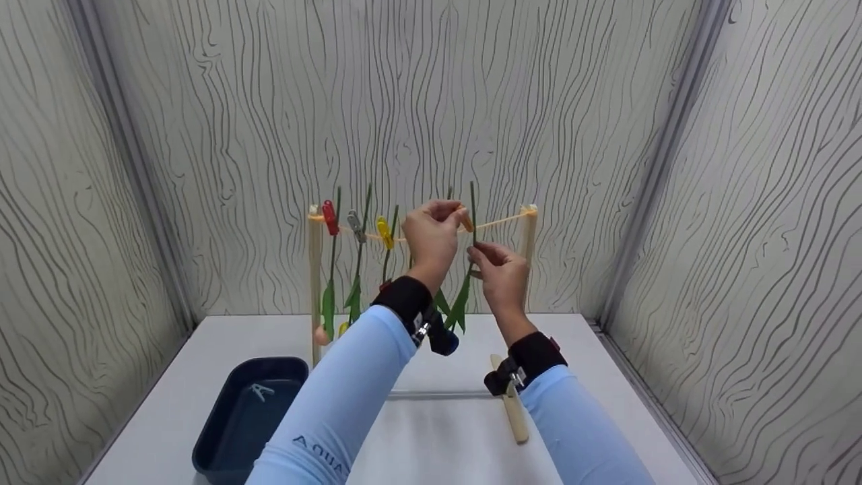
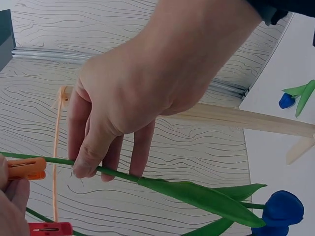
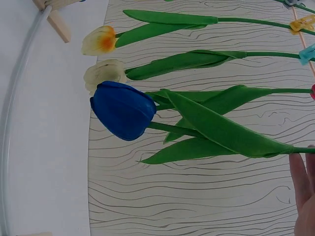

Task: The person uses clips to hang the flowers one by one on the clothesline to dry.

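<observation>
My left hand pinches an orange clothespin beside the orange string of a small wooden rack. To its right and a little lower, my right hand pinches the green stem of a blue tulip between thumb and fingers. The tulip hangs bloom down, its stem crossing the string right at the clothespin. More tulips hang upside down along the string, by a red clothespin, a grey one, a yellow one and a light blue one.
On the left of the white table stands a dark blue basin with a pale clothespin in it. Wooden posts carry the string at both ends, and a wooden foot extends under my right forearm. Patterned walls enclose the table.
</observation>
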### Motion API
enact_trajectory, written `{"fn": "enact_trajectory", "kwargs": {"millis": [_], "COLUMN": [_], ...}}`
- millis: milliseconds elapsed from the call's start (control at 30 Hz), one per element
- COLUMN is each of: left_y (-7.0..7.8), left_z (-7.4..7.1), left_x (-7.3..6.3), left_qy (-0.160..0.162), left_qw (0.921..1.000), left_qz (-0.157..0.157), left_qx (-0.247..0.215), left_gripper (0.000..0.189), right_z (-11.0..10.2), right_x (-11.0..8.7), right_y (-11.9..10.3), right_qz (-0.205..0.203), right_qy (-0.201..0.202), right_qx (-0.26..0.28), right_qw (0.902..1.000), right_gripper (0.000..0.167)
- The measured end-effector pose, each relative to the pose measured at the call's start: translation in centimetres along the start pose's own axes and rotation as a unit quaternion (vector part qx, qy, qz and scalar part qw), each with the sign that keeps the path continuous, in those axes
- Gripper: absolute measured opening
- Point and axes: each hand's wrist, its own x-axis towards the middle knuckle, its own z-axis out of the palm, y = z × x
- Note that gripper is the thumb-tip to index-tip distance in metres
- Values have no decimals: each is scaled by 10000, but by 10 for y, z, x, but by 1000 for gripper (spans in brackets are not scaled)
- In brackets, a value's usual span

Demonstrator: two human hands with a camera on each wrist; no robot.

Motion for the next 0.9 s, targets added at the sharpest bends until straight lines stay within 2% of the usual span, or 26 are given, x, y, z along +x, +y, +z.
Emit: {"fn": "enact_trajectory", "kwargs": {"millis": [300, 500, 667, 900], "left_y": [-7, -16, -20, -21], "left_z": [2, 6, 6, 5], "left_x": [-2, -8, -9, -11], "left_qy": [99, -15, 25, -158], "left_qw": [9999, 9996, 9989, 9983], "left_qz": [-122, -293, -388, -502], "left_qx": [-2, -39, -274, -270], "left_gripper": [11, 13, 13, 26], "right_z": [8, 6, 6, 7], "right_x": [-1, 0, 2, 3], "right_y": [3, 5, 4, 2], "right_qz": [183, 122, 116, 154], "right_qy": [-28, 63, -18, -1], "right_qx": [97, 40, -37, -43], "right_qw": [9998, 9999, 9999, 9999], "right_gripper": [18, 19, 19, 18]}}
